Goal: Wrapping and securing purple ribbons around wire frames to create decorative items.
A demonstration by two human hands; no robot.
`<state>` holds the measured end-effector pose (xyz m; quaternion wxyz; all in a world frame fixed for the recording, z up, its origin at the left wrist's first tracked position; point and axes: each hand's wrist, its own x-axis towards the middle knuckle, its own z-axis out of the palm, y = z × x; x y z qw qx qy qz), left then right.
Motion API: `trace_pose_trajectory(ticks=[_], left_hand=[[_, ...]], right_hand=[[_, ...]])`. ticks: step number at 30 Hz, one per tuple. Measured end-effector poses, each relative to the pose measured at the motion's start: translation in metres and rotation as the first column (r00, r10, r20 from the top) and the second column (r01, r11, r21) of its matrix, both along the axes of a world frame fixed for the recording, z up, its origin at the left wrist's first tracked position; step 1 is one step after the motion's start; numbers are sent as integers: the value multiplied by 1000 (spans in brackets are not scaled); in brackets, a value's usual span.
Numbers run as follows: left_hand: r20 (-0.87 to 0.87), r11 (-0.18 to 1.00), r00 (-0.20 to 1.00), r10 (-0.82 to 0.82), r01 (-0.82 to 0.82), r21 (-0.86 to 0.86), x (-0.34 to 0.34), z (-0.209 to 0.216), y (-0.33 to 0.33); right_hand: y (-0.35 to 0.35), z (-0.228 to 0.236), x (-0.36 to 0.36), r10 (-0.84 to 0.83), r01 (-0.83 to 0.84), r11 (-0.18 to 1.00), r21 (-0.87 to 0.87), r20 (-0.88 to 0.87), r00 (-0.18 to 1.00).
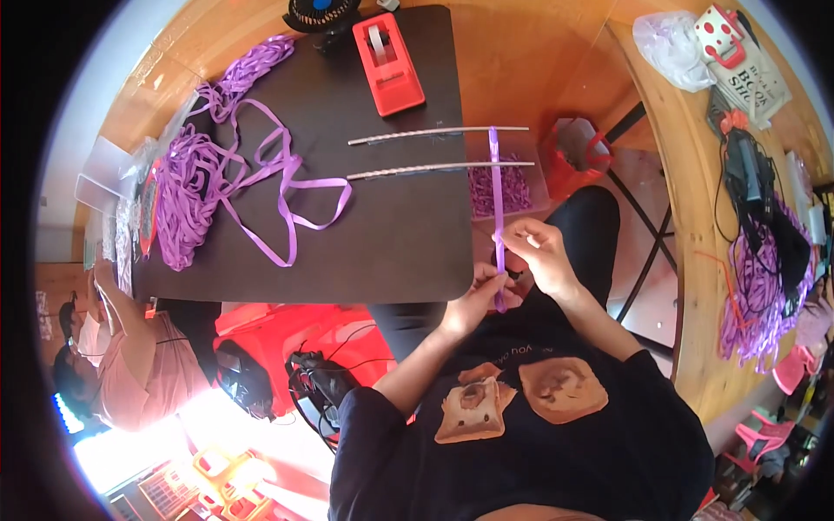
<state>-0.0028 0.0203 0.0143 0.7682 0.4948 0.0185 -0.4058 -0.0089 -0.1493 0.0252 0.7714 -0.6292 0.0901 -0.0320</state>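
Note:
A narrow purple ribbon [498, 204] hangs from the upper of two thin metal rods and runs toward me across the lower one. Both the upper rod [408, 135] and the lower rod [417, 169] lie nearly parallel on the dark table [391, 230], their right ends jutting past its edge. My right hand [540, 252] pinches the ribbon partway along, thumb against fingertips. Lower down, beside the table corner, my left hand [483, 295] is closed on the ribbon near its end. Whether the ribbon is wound around the lower rod I cannot tell.
A clear box [542, 182] of short purple pieces stands below the rod ends, beside a red bag [580, 169]. Tangled purple ribbon [187, 204] covers the table's left. A red tape dispenser [398, 87] sits at the back. Another person [139, 365] is at far left.

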Motion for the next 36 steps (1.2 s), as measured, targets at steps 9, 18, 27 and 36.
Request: trace_pose_trajectory(ticks=[9, 18, 27, 36], left_hand=[[-54, 1000, 998, -16, 15, -12, -2, -2, 4], [-63, 999, 997, -46, 46, -2, -7, -18, 12], [173, 969, 954, -243, 232, 81, -18, -44, 22], [337, 936, 884, -325, 249, 248, -15, -33, 27]], right_hand=[[20, 8, -11, -44, 50, 994, -97, 67, 997], [18, -17, -26, 24, -9, 991, -130, 111, 994], [16, -26, -24, 142, -143, 985, -92, -20, 990], [9, 1, 7, 74, -69, 991, -110, 38, 997]])
